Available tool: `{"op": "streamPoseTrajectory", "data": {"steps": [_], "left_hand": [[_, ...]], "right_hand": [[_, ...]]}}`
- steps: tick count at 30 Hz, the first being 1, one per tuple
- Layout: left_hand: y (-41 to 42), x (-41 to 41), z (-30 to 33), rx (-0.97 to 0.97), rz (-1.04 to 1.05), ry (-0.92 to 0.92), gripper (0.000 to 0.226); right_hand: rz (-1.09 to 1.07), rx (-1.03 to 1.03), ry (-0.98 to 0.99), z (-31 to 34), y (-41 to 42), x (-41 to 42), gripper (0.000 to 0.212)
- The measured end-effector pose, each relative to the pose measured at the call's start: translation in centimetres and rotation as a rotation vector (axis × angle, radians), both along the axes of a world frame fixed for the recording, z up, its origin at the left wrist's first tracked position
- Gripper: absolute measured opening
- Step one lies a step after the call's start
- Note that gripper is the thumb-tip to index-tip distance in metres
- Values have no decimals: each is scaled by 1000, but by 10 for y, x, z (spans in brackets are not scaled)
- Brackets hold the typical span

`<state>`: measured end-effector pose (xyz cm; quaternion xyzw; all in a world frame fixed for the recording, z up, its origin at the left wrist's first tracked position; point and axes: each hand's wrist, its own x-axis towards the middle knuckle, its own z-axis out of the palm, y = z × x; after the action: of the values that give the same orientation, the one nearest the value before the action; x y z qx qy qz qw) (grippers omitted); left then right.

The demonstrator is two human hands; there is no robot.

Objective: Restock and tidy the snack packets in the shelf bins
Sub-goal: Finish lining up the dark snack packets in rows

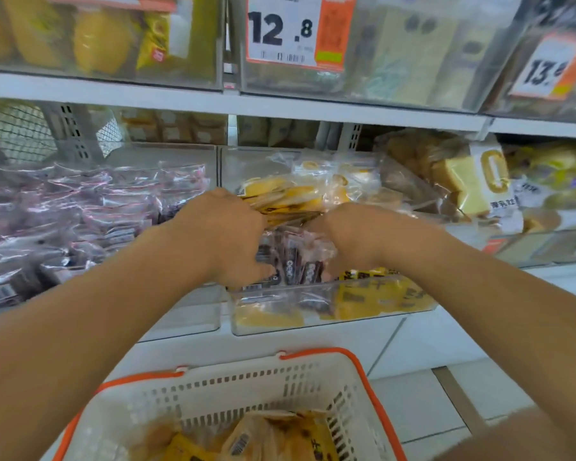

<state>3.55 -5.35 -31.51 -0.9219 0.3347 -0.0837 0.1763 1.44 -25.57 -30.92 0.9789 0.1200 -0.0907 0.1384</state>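
Shop shelving fills the view, white shelves [280,108] stacked with clear bins. Both hands are down in the middle bin [330,314], right in the thick of it. That bin holds a mix: yellow packets [280,194] piled toward the back, dark purple packets [293,264] near the front, more yellow ones showing through the front wall. The left hand [226,237] is curled over the heap, thumb down against the dark packets, fingers bent in among the yellow ones, so it grips packets, though which ones exactly I cannot tell. The right hand [356,237] mirrors it just beside, fingers tucked under into the same pile and hidden from view; it looks clenched on the wrappers, but the grasp itself is out of sight.

To the left, a neighbouring bin [180,324] is full of purple packets [90,211]. To the right, bread packs [463,181] lean in another bin. Up top, a price tag [296,28] reads 12.8, and a second tag [552,71] sits off to the right. Below the arms stands a white basket [233,387] with an orange rim, and more yellow packets [273,440] lie inside it.
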Motion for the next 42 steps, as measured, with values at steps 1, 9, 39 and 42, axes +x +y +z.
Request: {"op": "streamPoseTrajectory", "data": {"steps": [1,9,39,42], "left_hand": [[-5,3,3,43,34,22,61],[-18,14,1,167,154,125,70],[90,7,42,-1665,11,-43,21],[114,14,34,-1619,171,-128,22]], "right_hand": [[-18,-8,26,-6,-6,4,69],[-103,373,152,-21,-22,18,111],[118,1375,-755,38,-1,5,33],[200,1398,-773,51,21,-2,28]]}}
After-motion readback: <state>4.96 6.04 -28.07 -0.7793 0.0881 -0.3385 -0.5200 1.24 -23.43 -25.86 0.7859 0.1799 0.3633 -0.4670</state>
